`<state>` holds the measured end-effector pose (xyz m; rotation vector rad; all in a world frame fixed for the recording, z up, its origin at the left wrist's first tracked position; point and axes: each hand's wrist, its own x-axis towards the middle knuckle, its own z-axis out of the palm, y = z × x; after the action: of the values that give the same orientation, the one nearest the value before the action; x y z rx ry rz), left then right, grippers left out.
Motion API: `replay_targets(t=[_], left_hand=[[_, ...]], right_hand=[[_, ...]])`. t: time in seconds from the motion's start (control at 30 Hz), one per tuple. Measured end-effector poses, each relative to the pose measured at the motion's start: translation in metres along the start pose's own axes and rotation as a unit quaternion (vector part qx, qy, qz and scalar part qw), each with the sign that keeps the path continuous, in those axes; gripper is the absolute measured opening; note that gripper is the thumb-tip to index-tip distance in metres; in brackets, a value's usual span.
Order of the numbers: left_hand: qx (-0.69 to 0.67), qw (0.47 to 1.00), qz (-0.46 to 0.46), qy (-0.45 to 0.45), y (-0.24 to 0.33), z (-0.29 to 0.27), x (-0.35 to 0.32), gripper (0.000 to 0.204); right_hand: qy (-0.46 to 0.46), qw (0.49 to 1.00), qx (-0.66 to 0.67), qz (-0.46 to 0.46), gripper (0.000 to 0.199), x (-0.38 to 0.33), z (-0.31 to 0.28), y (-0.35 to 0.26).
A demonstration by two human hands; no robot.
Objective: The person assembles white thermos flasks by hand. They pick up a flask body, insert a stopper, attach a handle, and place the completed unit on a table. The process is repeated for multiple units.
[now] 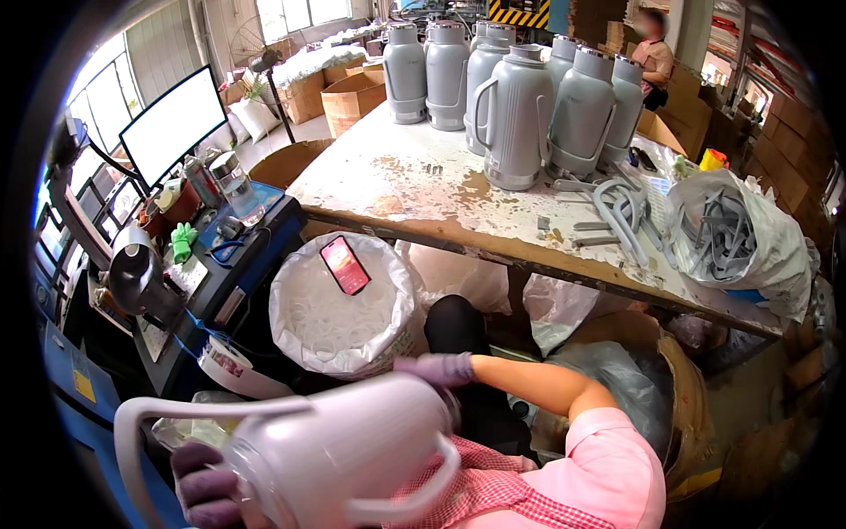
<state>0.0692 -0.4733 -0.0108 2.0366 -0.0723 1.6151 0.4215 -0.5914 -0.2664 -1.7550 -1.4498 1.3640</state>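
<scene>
Gripping the grey cylindrical flask (pixel 352 432) at lower centre, your purple-gloved left hand (pixel 209 489) curls; your purple-gloved right hand (pixel 441 369) adjoins it, opening unclear.

What we see here is a workshop, of the factory kind. At one o'clock, many grey jugs (pixel 515 123) of the same shape stand close together on a table (pixel 352 185), whose surface is worn away in patches. At three o'clock we notice a plastic bag (pixel 780 256) full of loose grey handles (pixel 718 231), and at eight o'clock a white sack (pixel 352 363) with many clear rings (pixel 335 322). Open cardboard boxes (pixel 352 101) stand at eleven o'clock, and more cartons (pixel 780 159) are piled at two o'clock. Beyond the jugs, between twelve and one o'clock, we find a board (pixel 520 16) with yellow and black stripes.
</scene>
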Motion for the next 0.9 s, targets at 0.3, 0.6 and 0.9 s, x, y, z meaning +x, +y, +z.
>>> replay_targets(t=[0.3, 0.6, 0.9], left_hand=[[0.051, 0.999, -0.012, 0.006, -0.006, 0.020, 0.032, 0.037], [-0.138, 0.939, -0.262, 0.174, -0.061, 0.002, 0.008, 0.078], [0.015, 0.891, -0.096, -0.444, -0.025, 0.101, -0.041, 0.107]], right_hand=[[0.096, 0.928, 0.102, -0.346, 0.048, -0.074, -0.015, -0.134], [0.223, 0.858, 0.250, -0.389, 0.042, -0.109, 0.029, -0.117], [0.486, 0.601, 0.570, -0.279, 0.073, -0.128, -0.075, -0.186]])
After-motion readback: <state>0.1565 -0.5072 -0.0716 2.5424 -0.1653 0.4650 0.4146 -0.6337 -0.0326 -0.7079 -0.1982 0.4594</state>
